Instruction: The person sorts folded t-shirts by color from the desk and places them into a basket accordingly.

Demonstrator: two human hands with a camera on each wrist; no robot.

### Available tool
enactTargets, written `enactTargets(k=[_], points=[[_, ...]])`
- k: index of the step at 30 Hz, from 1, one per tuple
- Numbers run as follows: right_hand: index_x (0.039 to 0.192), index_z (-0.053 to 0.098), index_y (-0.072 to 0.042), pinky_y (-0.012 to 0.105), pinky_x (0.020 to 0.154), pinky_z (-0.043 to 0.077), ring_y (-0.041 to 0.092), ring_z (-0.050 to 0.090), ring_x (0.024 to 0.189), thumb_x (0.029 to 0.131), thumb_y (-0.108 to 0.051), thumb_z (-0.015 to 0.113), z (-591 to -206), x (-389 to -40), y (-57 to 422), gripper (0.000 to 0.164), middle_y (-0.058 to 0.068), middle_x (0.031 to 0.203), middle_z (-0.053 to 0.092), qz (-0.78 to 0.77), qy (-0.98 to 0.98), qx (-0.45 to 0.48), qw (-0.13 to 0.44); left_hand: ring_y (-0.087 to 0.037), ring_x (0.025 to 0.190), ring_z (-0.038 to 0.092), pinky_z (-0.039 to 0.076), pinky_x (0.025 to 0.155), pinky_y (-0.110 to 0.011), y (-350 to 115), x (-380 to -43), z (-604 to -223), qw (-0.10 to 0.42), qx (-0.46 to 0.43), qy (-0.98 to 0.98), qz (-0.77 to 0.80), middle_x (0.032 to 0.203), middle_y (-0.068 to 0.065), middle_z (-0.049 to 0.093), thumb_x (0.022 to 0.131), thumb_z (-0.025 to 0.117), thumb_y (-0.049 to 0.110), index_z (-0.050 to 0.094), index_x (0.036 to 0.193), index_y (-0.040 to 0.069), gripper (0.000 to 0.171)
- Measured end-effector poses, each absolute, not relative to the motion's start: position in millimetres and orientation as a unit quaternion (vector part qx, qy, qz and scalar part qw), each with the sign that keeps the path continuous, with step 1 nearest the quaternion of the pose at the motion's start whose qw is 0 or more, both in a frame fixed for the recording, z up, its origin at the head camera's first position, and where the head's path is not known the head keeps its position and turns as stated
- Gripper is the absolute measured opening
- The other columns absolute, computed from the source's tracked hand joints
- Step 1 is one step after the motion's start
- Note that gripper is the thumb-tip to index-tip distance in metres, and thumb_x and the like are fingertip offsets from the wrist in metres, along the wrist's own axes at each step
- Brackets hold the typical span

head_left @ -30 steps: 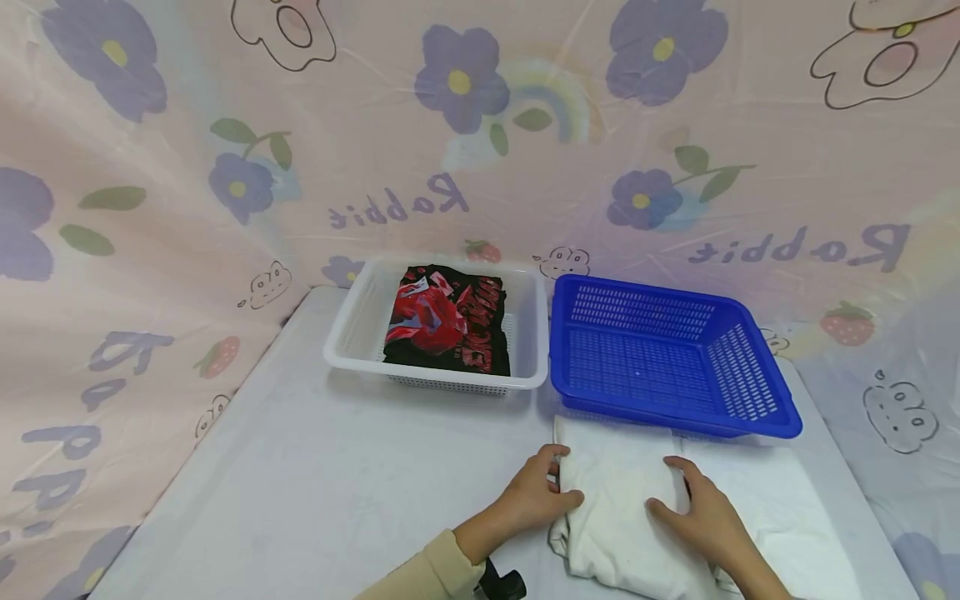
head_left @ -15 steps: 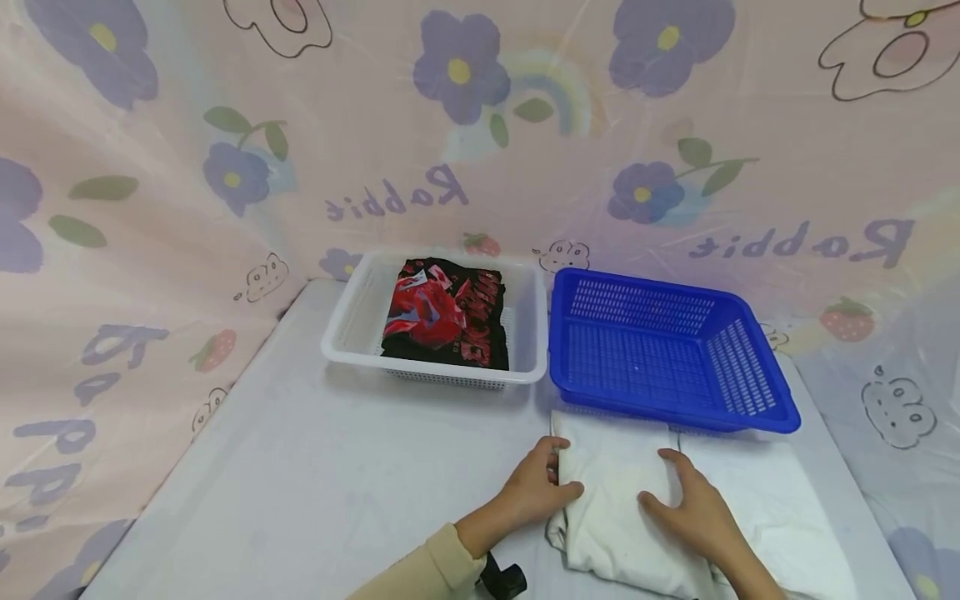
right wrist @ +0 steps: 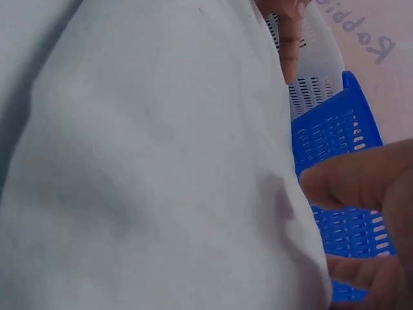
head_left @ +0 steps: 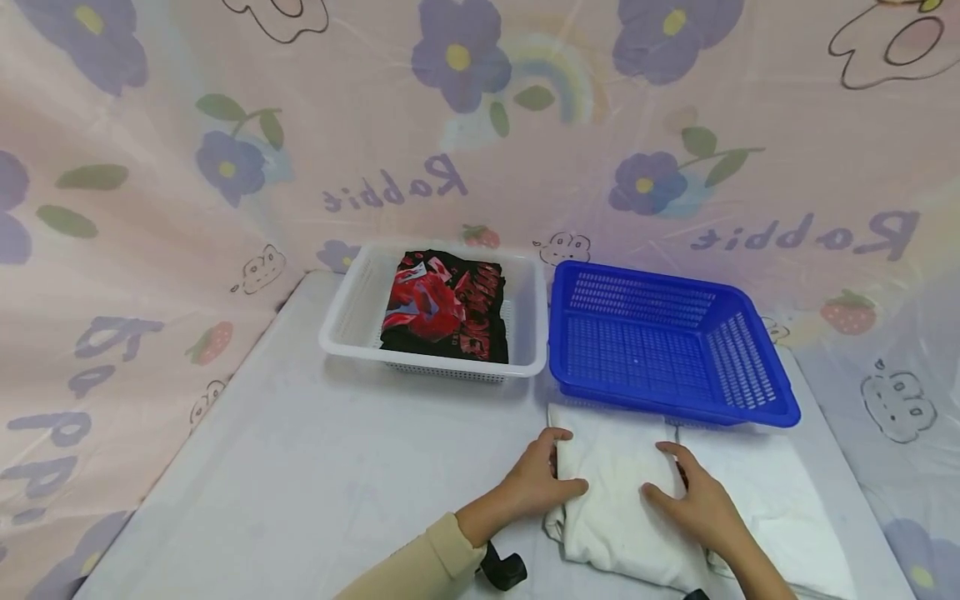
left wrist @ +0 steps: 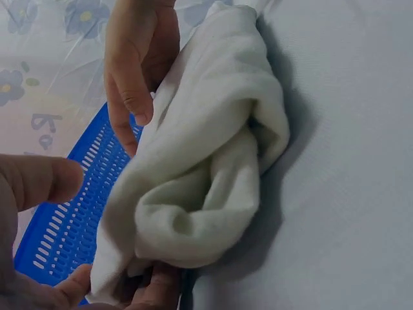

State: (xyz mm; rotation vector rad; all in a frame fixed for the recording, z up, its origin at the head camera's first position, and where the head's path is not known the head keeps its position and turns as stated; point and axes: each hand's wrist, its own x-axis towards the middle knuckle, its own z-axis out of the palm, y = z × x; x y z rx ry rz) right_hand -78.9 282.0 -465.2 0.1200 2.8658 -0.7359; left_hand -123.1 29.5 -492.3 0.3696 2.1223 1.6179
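Note:
A folded white garment (head_left: 618,500) lies in front of the blue basket, with loose rolled layers at its near left corner. My left hand (head_left: 536,479) grips its left side, the thumb over the top. In the left wrist view, fingertips (left wrist: 161,284) tuck under the fold. At the opposite side, my right hand (head_left: 697,504) holds the edge between thumb and fingers. The right wrist view has the white cloth (right wrist: 148,142) filling most of it, with the thumb (right wrist: 355,177) by its edge. Another flat white cloth (head_left: 787,508) lies right of the garment, partly behind my right arm.
The blue basket (head_left: 637,354) stands just beyond the garment. Left of it is a white basket (head_left: 345,325) with a folded black shirt (head_left: 446,308) with red print. A patterned curtain (head_left: 375,108) hangs behind the white-covered table (head_left: 300,467).
The head view has tilted slightly down, so the baskets and garment appear higher. Both hands keep hold of the garment's sides with little movement.

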Motion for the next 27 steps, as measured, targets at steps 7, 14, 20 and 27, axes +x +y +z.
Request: enactTargets(k=[7,14,20,27], points=[[0.146,0.034,-0.014,0.049,0.075,0.051,0.041,0.061,0.098,0.087,-0.040,0.068,-466,-80,289,0.072,0.032,0.120,0.057,-0.279,0.952,0.044,0.116,-0.006,0.089,0.058,0.047,0.078,-0.026,23,-127,-490,0.262,0.153,0.790,0.533,0.104,-0.001,0.062,0.081,0.074,0.027,0.046,0.134,0.021,0.060],[0.147,0.030,-0.014,0.039,0.069,0.050,0.029,0.057,0.090,0.088,-0.034,0.069,-466,-82,290,0.073,0.026,0.107,0.057,-0.318,0.933,0.074,0.148,-0.008,0.072,0.052,0.041,0.066,-0.026,17,-128,-481,0.287,0.160,0.805,0.495,0.083,0.004,0.058,0.085,0.069,0.034,0.047,0.135,0.023,0.056],[0.148,0.027,-0.013,0.039,0.066,0.050,0.037,0.060,0.094,0.089,-0.040,0.065,-461,-83,287,0.075,0.039,0.116,0.055,-0.314,0.929,0.104,0.166,-0.008,0.080,0.054,0.044,0.074,-0.028,17,-127,-482,0.296,0.155,0.796,0.505,0.088,0.003,0.060,0.085,0.069,0.033,0.046,0.135,0.022,0.056],[0.149,0.024,-0.016,0.036,0.064,0.049,0.024,0.057,0.082,0.091,-0.036,0.064,-458,-83,286,0.074,0.023,0.099,0.061,-0.339,0.916,0.113,0.182,-0.008,0.085,0.055,0.045,0.078,-0.030,18,-125,-483,0.289,0.151,0.797,0.508,0.091,0.003,0.061,0.086,0.069,0.033,0.046,0.135,0.023,0.055]])
